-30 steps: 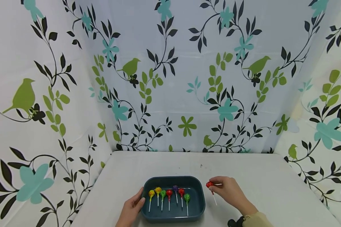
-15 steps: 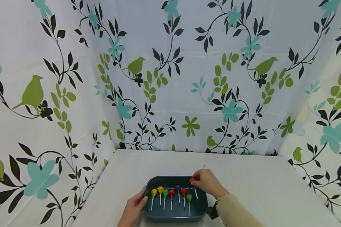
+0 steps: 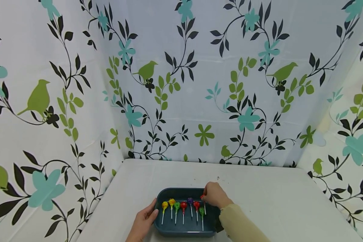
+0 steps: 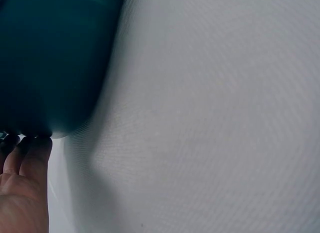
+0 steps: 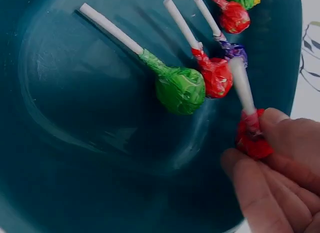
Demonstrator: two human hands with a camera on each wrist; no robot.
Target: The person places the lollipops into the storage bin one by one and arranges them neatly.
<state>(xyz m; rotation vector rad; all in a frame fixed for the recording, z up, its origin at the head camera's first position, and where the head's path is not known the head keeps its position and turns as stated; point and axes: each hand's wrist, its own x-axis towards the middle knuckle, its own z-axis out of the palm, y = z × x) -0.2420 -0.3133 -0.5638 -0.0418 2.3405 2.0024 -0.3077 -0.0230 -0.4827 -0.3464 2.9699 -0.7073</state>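
Near the table's front stands a dark teal tray [image 3: 184, 234] with rounded corners. My left hand [image 3: 143, 220] grips its left side, thumb at the rim; in the left wrist view the fingertips [image 4: 36, 149] meet the tray's outer wall. Over the tray's back right part, my right hand [image 3: 216, 195] pinches a red-wrapped lollipop [image 5: 254, 139] by its head, between thumb and fingers, white stick pointing away from the palm. Beside it lie a green lollipop [image 5: 181, 89], a red lollipop [image 5: 218, 78] and a purple lollipop [image 5: 236, 52].
Further left in the tray's row are a red lollipop [image 3: 183, 205], a green lollipop [image 3: 177, 205] and two yellow lollipops [image 3: 164, 205]. The white table [image 3: 266, 201] extends around the tray. A curtain [image 3: 175, 101] printed with leaves and birds hangs behind and at both sides.
My right hand has carried the red lollipop leftward, from beside the tray to over its back right part, close to the green one. The left hand keeps its grip on the tray.
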